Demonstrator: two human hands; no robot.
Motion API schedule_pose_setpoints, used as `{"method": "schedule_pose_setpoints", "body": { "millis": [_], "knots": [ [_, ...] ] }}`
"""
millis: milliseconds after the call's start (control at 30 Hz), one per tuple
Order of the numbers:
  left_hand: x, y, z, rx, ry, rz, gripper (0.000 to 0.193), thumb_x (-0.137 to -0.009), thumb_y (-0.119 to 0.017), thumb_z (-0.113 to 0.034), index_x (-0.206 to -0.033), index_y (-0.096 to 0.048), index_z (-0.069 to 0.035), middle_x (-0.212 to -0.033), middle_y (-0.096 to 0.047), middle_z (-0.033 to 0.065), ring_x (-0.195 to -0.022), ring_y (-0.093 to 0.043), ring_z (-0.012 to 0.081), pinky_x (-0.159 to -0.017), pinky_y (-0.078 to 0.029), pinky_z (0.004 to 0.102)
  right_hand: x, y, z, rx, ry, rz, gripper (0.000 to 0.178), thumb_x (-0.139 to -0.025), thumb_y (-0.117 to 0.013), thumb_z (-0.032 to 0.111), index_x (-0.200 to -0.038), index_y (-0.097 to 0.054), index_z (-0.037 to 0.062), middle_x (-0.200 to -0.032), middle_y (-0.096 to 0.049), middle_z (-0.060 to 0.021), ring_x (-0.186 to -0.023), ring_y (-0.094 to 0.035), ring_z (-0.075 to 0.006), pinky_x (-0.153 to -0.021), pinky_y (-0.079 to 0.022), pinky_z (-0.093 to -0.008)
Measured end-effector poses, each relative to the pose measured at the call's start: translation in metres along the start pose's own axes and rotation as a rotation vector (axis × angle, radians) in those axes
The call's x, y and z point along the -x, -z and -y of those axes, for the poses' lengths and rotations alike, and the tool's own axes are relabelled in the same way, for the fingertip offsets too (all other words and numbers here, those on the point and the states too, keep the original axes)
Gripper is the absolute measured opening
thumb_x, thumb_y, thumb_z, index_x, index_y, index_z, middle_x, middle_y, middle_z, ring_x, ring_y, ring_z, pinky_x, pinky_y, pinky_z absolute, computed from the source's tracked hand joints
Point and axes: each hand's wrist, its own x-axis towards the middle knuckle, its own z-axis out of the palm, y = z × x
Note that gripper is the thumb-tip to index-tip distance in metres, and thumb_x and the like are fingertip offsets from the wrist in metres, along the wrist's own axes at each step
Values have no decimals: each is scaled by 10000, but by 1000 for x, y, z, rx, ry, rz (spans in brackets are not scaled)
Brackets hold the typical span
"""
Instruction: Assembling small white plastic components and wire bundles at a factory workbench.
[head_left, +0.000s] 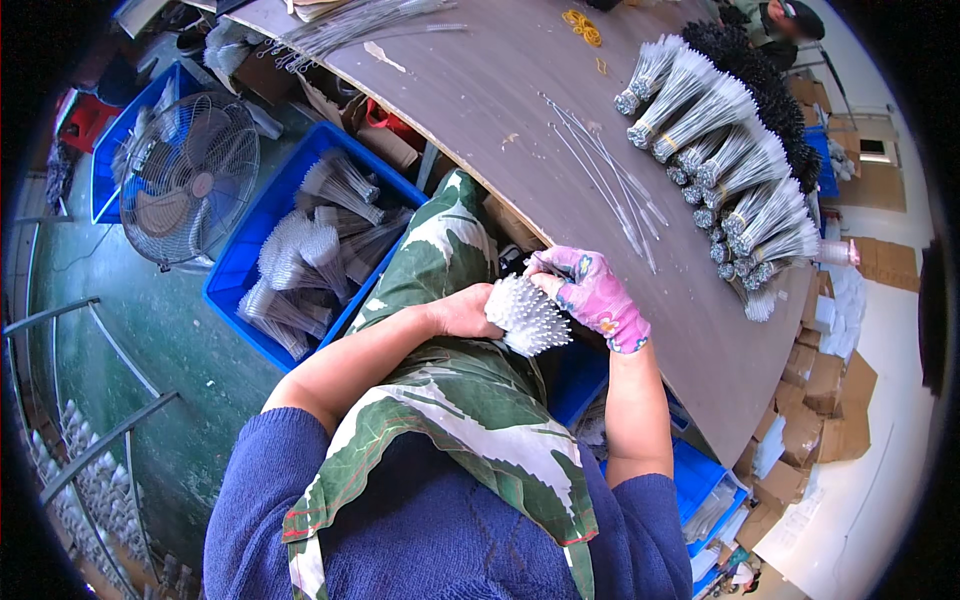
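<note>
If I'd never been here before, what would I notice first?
Probably the pink flowery glove on the right hand, close to the white bundle that the left hand holds above the lap. Next, perhaps, the pile of silvery bundles on the brown table, upper right. Then the big round fan, upper left.

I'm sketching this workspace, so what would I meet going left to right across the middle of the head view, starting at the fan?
Fan → blue bin → left hand → white bundle → gloved right hand → big cluster of bundles.
</note>
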Motion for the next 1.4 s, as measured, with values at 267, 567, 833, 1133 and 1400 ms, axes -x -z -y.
{"method": "schedule_pose_setpoints", "body": {
  "millis": [267,567,833,1133,1400],
  "knots": [
    [-1,-2,8,54,27,40,415,-647,-638,-7,-1055,-561,-28,-963,-633,47,-946,-564,146,-895,-425,295,7,-22,-17,-117,228,-258,80,-890,-539,57,-964,-561,39,-845,-557,-2,-729,-528,-79,-655,-450,-231],
    [0,1,11,135,37,-6,443,-650,-614,2,-1090,-565,-20,-1011,-626,60,-1002,-547,166,-935,-403,303,40,88,-2,-563,324,-1301,24,-876,-560,85,-860,-565,67,-702,-546,-36,-530,-501,-110,-407,-364,-209],
    [-2,2,10,101,25,5,412,-651,-606,-3,-1063,-576,-11,-967,-627,51,-948,-553,160,-899,-417,293,27,79,-76,-651,-10,-1434,71,-905,-538,136,-942,-580,92,-778,-633,-67,-489,-516,-89,-368,-333,-199],
    [0,0,2,150,45,-22,430,-652,-595,16,-1080,-566,-10,-984,-618,45,-963,-541,152,-904,-409,284,51,42,-69,-485,-14,-964,174,-910,-533,105,-1077,-573,75,-791,-625,-72,-543,-519,-76,-450,-395,-192],
    [0,-1,3,124,73,6,590,-659,-638,17,-1227,-487,-39,-1177,-562,58,-1109,-498,171,-989,-361,318,65,-8,-29,-334,-314,-288,332,-923,-524,195,-1221,-522,50,-840,-594,-23,-614,-513,-72,-531,-389,-196]
  ]
}}
